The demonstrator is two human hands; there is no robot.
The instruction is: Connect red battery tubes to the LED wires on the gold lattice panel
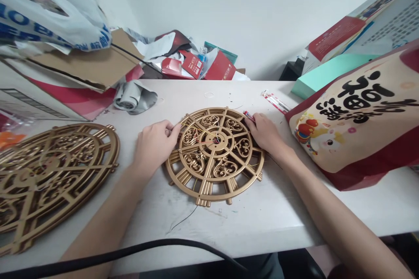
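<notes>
A round gold openwork frame [204, 186], with scrolls and spokes, lies flat on the white table. Thin wires [209, 142] cross its hub, and a dark wire trails off its near edge. My left hand [159, 141] is closed at the frame's left rim, its thumb and forefinger pinched on a thin yellowish wire that runs toward the hub. At the upper right rim, my right hand [264, 131] is closed around a small red, white and blue object [249, 116], mostly covered by the fingers.
More gold frames [108, 157] are stacked at left. Behind them are a cardboard box [94, 63], a plastic bag [78, 22] and a grey roll [132, 96]. A red-and-cream bag [356, 117] stands at right, near a slim packet [275, 101]. A black cable [157, 244] crosses in front.
</notes>
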